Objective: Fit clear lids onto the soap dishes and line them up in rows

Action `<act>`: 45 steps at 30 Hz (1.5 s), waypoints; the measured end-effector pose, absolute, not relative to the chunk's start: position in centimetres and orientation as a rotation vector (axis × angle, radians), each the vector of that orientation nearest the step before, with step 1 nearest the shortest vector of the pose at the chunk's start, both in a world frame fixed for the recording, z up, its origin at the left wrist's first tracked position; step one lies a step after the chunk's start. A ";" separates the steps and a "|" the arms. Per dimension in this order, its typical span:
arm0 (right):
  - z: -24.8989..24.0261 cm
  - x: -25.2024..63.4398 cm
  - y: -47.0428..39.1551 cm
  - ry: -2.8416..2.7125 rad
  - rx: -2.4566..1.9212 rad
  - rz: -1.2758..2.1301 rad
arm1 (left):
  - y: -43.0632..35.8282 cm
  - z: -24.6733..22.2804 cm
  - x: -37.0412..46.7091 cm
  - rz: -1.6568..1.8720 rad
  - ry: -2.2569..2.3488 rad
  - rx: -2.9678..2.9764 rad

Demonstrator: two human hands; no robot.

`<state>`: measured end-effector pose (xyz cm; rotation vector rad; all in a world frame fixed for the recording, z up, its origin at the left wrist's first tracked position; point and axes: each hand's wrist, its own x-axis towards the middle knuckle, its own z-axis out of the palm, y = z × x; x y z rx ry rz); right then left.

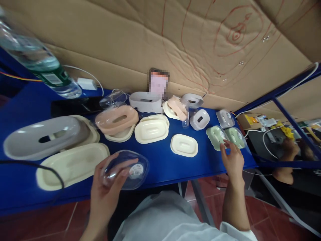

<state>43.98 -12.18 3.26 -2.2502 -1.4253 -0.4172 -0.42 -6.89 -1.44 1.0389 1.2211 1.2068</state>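
Note:
My left hand (106,182) is closed round a clear plastic lid (140,179) with a round white label, near the table's front edge. On the right, my right hand (233,159) reaches over two pale green tissue boxes (215,136). Its fingertips are at the near edge of the left one, with thumb and fingers apart; firm contact is hard to make out. A grey box under a clear cover (225,117) sits behind them. Between my hands lies a small cream oval base (184,145), and more cream bases (152,130) are stacked behind it.
Grey covers (45,137), a peach cover (116,120) and a long cream base (72,165) fill the left side. A water bottle (50,67) leans at back left. A black cable (54,172) crosses the front left. Another person's arm (287,160) shows beyond the blue frame (296,122).

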 end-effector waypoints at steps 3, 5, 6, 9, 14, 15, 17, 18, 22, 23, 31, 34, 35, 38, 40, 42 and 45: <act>1.5 46.0 -11.6 -1.439 -2.217 -0.400 | -5.8 -1.3 -0.5 1.170 1.244 1.095; 0.9 46.6 -10.1 -1.470 -2.166 -0.350 | -5.3 -1.3 -0.4 1.152 1.262 1.140; 0.8 46.8 -9.2 -1.481 -2.147 -0.330 | -5.2 -1.3 -0.4 1.151 1.260 1.169; 0.6 47.5 -6.2 -1.520 -2.122 -0.321 | -5.1 -1.7 -0.4 1.146 1.226 1.248; 1.1 48.3 -1.5 -1.627 -2.115 -0.326 | -5.3 -2.6 -0.7 1.127 1.199 1.314; 1.3 48.1 -0.9 -1.650 -2.110 -0.328 | -5.3 -2.7 -0.8 1.122 1.207 1.327; 1.9 47.3 -0.2 -1.686 -2.091 -0.357 | -5.4 -3.1 -0.9 1.106 1.236 1.356; 2.2 46.6 0.0 -1.704 -2.075 -0.370 | -5.4 -3.2 -1.0 1.098 1.251 1.371; 2.1 43.3 0.4 -1.848 -2.014 -0.307 | -5.5 -3.6 -1.2 1.092 1.268 1.446; 1.8 42.6 0.5 -1.885 -2.016 -0.285 | -5.5 -3.7 -1.2 1.092 1.263 1.465; -0.6 41.6 1.1 -1.895 -1.948 -0.182 | -5.2 -3.0 -0.6 1.050 1.298 1.543; 0.5 41.9 0.3 -1.821 -1.810 -0.174 | -5.1 -2.6 -0.2 1.074 1.313 1.534; 1.0 41.8 -0.2 -1.816 -1.765 -0.195 | -5.1 -2.6 -0.1 1.080 1.319 1.532; 2.5 40.1 -2.2 -1.937 -1.551 -0.262 | -5.4 -2.5 0.1 1.112 1.327 1.533; 2.9 37.9 -3.5 -2.118 -1.306 -0.220 | -5.8 -2.3 0.1 1.162 1.359 1.517; 2.9 35.5 -4.4 -2.322 -1.051 -0.082 | -6.3 -2.2 0.0 1.206 1.445 1.500; 2.5 32.3 -4.4 -2.508 -0.804 0.111 | -6.9 -2.0 -0.2 1.159 1.581 1.594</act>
